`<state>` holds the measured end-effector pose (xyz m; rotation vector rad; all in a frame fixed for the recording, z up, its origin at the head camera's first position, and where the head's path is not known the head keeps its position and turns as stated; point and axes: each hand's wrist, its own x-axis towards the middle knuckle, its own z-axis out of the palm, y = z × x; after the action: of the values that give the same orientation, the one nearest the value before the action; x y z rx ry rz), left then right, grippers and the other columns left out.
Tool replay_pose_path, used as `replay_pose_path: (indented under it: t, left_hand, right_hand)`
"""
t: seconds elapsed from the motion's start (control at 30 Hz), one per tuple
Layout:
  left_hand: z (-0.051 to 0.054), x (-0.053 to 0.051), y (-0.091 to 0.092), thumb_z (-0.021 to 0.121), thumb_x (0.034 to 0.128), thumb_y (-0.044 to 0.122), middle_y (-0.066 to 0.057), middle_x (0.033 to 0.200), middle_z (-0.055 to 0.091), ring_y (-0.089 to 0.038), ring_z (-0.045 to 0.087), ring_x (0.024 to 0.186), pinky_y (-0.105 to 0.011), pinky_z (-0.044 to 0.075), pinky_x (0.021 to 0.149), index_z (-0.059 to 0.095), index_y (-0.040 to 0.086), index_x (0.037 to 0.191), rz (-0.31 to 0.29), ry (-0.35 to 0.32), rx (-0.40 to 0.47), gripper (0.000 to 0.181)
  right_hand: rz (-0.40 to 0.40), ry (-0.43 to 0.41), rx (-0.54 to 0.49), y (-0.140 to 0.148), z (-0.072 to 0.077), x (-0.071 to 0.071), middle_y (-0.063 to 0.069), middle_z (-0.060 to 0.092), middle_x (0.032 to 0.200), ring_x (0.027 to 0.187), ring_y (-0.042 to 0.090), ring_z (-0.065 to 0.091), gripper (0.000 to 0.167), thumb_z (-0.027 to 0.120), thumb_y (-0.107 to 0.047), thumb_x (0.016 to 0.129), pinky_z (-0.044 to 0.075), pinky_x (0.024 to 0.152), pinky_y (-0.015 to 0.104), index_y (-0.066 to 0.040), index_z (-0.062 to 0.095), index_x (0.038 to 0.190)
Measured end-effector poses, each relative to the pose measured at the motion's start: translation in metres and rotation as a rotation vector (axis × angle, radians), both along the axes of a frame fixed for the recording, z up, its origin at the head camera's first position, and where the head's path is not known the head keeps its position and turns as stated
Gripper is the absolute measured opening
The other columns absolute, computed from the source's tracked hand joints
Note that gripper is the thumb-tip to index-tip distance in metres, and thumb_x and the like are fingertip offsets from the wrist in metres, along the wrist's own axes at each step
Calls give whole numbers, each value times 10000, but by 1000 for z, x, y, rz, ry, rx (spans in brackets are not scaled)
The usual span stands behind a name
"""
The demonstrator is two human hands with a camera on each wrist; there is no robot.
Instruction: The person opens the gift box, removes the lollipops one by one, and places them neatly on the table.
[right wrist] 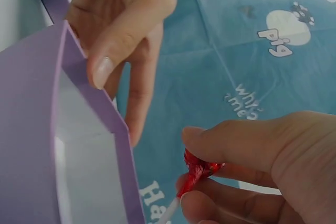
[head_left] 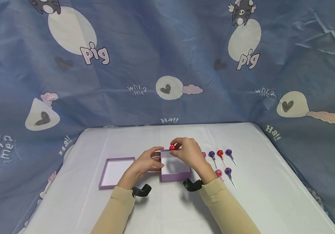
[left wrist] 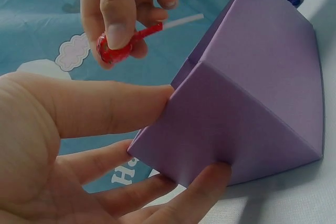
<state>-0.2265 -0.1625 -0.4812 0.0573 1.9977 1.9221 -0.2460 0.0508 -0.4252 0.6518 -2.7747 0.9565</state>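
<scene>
A red-wrapped lollipop (head_left: 172,147) is pinched by its candy head between the thumb and fingers of my right hand (head_left: 188,152). It is held above the back rim of an open purple box (head_left: 175,177) with a white inside. In the left wrist view, the white stick of the lollipop (left wrist: 114,51) points toward the box (left wrist: 252,103). My left hand (head_left: 146,163) touches the outside of the box's left wall, its fingers spread and fairly straight. From the right wrist view, the left thumb (right wrist: 113,59) lies against the wall near the rim.
A shallow purple-edged lid (head_left: 115,173) lies inside up on the white table, left of the box. Several lollipops lie in two rows right of the box, among them a red one (head_left: 220,152) and a purple one (head_left: 228,171). A blue printed cloth (head_left: 167,110) hangs behind.
</scene>
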Motion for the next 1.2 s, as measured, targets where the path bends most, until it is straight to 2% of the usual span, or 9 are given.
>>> replay_pose_path:
  t: [0.57,0.77,0.97,1.2]
  left_hand:
    - [0,1,-2,730,796,-116,-256,1504,412,-417,543,1239,-453,592,833,396,83,1532,12,-2,-4,833]
    - [0,1,-1,724,802,-114,-276,1498,403,-439,521,1261,-457,590,837,386,58,1529,-9,1,4,821]
    - [3,0,-1,734,804,-107,-280,1494,401,-446,522,1255,-467,590,836,405,62,1519,-6,11,4,805]
    - [0,-2,-2,726,811,-107,-281,1481,413,-428,547,1227,-473,583,856,389,61,1528,-15,7,12,811]
  right_hand:
    - [-46,13,-37,8,16,1,-121,705,795,648,77,590,228,850,-264,808,476,592,321,-220,766,1015]
    - [-76,26,-56,16,20,2,-108,703,803,662,71,611,217,849,-274,814,490,569,309,-218,768,1007]
    - [-99,20,-83,24,20,-1,-101,706,815,686,90,623,216,843,-293,820,495,567,314,-221,772,1012]
    - [-122,-8,-61,39,20,-2,-101,706,819,714,121,617,214,829,-315,833,487,579,327,-222,773,1018]
